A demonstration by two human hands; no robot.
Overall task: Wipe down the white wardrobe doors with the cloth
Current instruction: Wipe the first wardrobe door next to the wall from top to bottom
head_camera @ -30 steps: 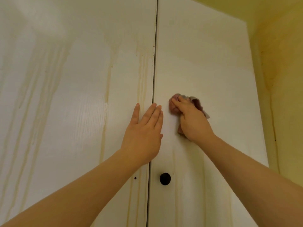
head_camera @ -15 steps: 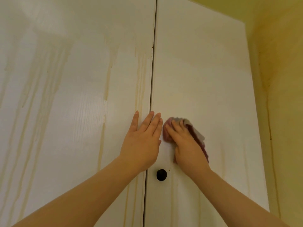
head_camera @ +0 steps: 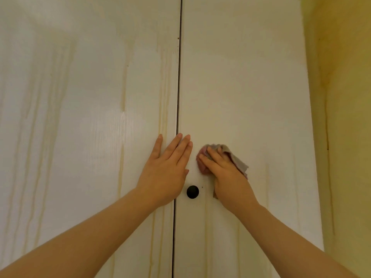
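Two tall white wardrobe doors fill the view, split by a dark vertical gap. The left door (head_camera: 84, 121) carries several yellowish drip streaks. The right door (head_camera: 245, 87) looks cleaner, with faint streaks low down. My right hand (head_camera: 226, 173) presses a crumpled pink and grey cloth (head_camera: 236, 159) flat against the right door, just right of the gap. My left hand (head_camera: 166, 169) lies flat with fingers spread across the gap, holding nothing.
A round black knob (head_camera: 192, 192) sits on the right door just below and between my hands. A yellow stained wall (head_camera: 345, 117) meets the wardrobe's right edge.
My right hand slid the cloth down the right door toward the knob, then shifted it slightly right. My left hand stayed flat in place.
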